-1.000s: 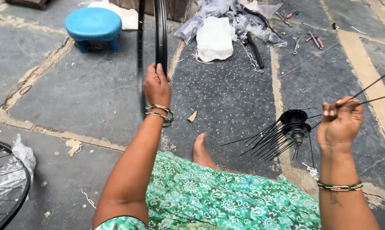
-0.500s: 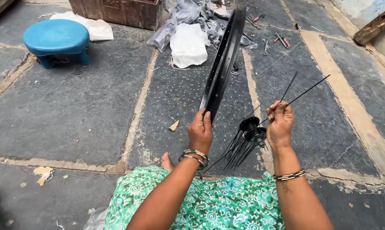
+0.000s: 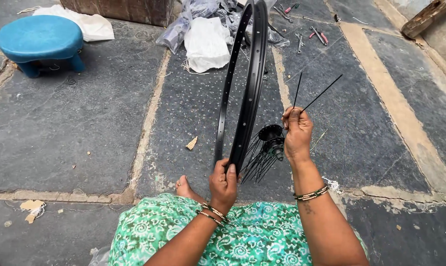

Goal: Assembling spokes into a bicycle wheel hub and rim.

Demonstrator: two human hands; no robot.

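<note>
Left hand (image 3: 224, 183) gripping black rim (image 3: 247, 83), drilled

floor: dark grey stone slabs (image 3: 85, 113), pale joints | seat: blue plastic stool (image 3: 39, 39) upper left | far edge: wooden crate (image 3: 124, 10), white cloth (image 3: 206, 43), scattered hand tools (image 3: 311, 37) | light: even daylight

Soft even daylight, perhaps slight edge distortion
</note>
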